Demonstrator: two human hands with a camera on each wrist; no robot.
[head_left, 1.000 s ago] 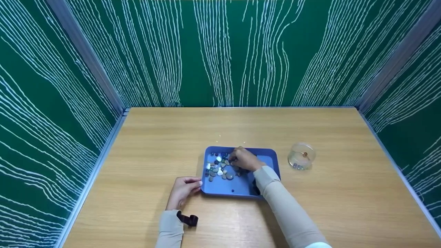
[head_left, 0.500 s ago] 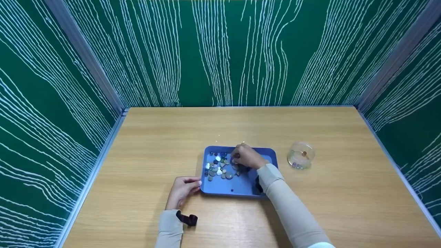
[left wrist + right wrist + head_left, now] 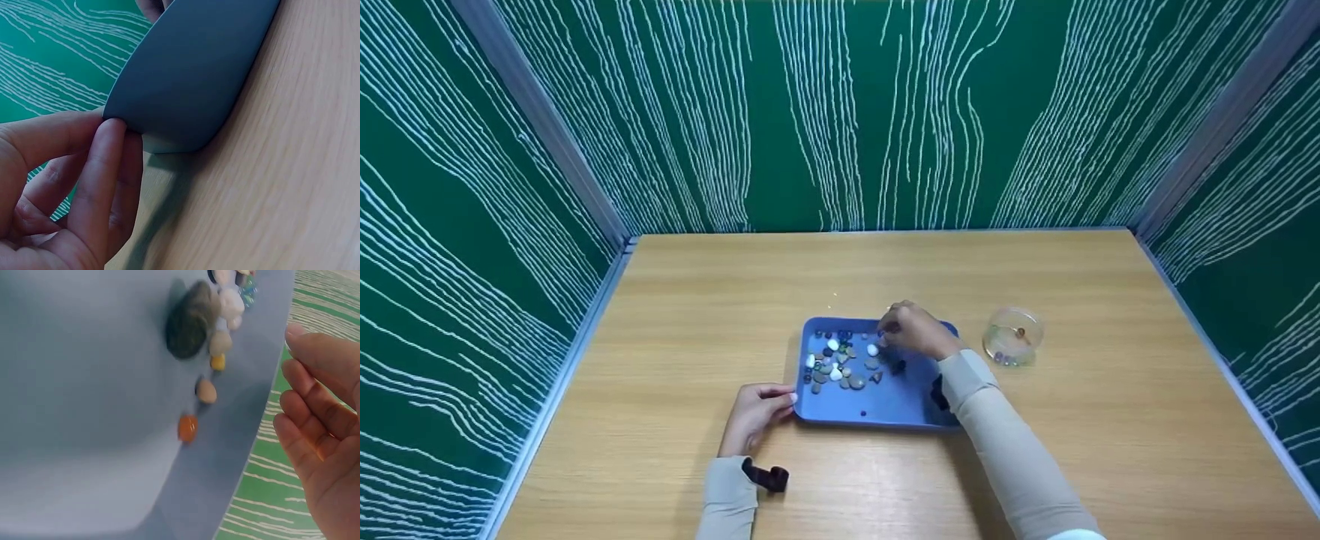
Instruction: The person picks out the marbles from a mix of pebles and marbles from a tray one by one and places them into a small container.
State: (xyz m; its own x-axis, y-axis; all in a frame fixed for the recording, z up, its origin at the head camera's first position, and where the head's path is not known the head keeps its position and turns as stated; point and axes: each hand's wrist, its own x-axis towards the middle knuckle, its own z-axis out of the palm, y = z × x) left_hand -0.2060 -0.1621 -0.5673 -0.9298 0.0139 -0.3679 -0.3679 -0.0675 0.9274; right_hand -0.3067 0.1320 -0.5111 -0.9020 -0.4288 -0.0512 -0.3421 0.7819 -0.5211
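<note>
A blue tray (image 3: 900, 401) lies on the table, its left side strewn with pebbles (image 3: 857, 383), white stones (image 3: 836, 373) and dark glass beads. My left hand (image 3: 757, 412) pinches the tray's near left corner; the left wrist view shows thumb and fingertips meeting on the rim. Over the tray's far right part is my right hand (image 3: 921, 331). In the right wrist view its fingers are curled, and an orange patch, apparently a glass bead (image 3: 324, 453), glows among them, mostly hidden. An orange stone (image 3: 187, 428) and a large dark stone (image 3: 188, 326) lie in the tray there.
Right of the tray stands a clear round cup (image 3: 997, 346) with an amber bead and several purplish ones in it. A lone dark bead (image 3: 863, 413) sits near the tray's front wall. Green panels (image 3: 870, 150) with white lines enclose the wooden table (image 3: 675, 322).
My right hand has shifted to the right and slightly away, uncovering a white stone and some pebbles in the tray. The left hand keeps its place at the corner.
</note>
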